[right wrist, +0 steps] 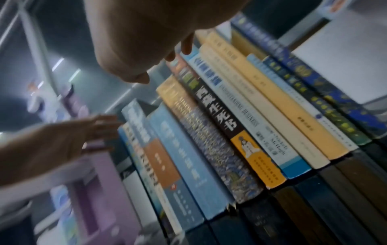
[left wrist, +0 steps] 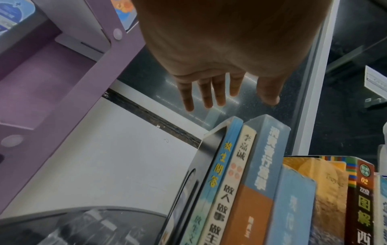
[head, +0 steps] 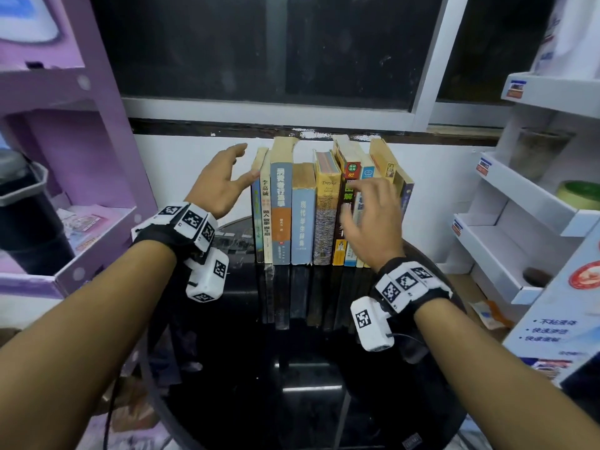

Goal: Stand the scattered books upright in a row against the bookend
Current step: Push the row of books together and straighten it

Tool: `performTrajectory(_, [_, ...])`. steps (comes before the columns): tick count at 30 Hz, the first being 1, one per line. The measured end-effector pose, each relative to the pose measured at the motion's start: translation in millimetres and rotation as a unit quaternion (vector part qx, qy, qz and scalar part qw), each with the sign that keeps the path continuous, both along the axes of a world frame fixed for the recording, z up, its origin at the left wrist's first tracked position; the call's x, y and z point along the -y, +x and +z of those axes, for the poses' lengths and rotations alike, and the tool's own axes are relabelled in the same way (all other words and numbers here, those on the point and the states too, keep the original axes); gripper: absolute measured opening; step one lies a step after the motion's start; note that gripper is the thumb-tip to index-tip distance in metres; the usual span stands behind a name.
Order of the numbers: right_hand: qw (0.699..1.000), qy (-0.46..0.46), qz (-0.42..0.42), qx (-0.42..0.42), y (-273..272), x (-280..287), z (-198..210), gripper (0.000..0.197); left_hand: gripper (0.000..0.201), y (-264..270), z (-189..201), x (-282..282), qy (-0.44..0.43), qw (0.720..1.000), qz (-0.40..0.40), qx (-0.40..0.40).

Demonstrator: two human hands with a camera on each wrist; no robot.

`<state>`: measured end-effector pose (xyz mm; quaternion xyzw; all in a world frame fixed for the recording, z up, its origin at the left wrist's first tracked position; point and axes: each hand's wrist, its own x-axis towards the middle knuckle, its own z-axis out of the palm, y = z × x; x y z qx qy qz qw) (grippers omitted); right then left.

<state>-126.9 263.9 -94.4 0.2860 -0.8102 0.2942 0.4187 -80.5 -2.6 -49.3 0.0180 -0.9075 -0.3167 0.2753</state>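
Several books (head: 303, 212) stand upright in a row on the black glossy table (head: 305, 368), spines toward me, backs at the white wall. At the row's left end a thin black plate (left wrist: 201, 174), seemingly the bookend, stands against the blue book (left wrist: 220, 165). My left hand (head: 224, 186) is open beside that end, fingers straight, thumb close to the top of the first book; whether it touches I cannot tell. My right hand (head: 370, 219) hovers open with spread fingers before the right-hand spines. Its fingertips (right wrist: 186, 48) are near the top of the dark brown book (right wrist: 217, 116) and the light blue one (right wrist: 240, 106). The rightmost books lean slightly.
A purple shelf unit (head: 97, 157) stands close on the left with a dark bin (head: 26, 216) in it. White display shelves (head: 519, 206) stand on the right. A dark window (head: 266, 47) and its sill (head: 292, 128) are behind the books.
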Motion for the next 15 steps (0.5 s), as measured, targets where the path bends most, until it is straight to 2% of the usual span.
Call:
performTrajectory(4, [0.984, 0.151, 0.088, -0.027, 4.0, 33.3, -10.9, 0.031, 0.06, -2.7, 10.1, 3.0, -0.045, 0.999, -0.015, -0.011])
performTrajectory(10, [0.94, 0.293, 0.163, -0.055, -4.3, 70.2, -23.4, 0.042, 0.059, -13.7, 14.0, 10.9, -0.095, 0.994, -0.059, -0.018])
performTrajectory(13, [0.909, 0.366, 0.174, -0.097, -13.6, 83.3, -27.8, 0.05, 0.058, -23.0, 13.5, 18.4, -0.107, 0.99, -0.084, -0.026])
performTrajectory(15, [0.876, 0.435, 0.163, -0.128, -21.7, 88.6, -31.7, 0.056, 0.058, -28.8, 12.7, 22.2, -0.104, 0.989, -0.099, -0.025])
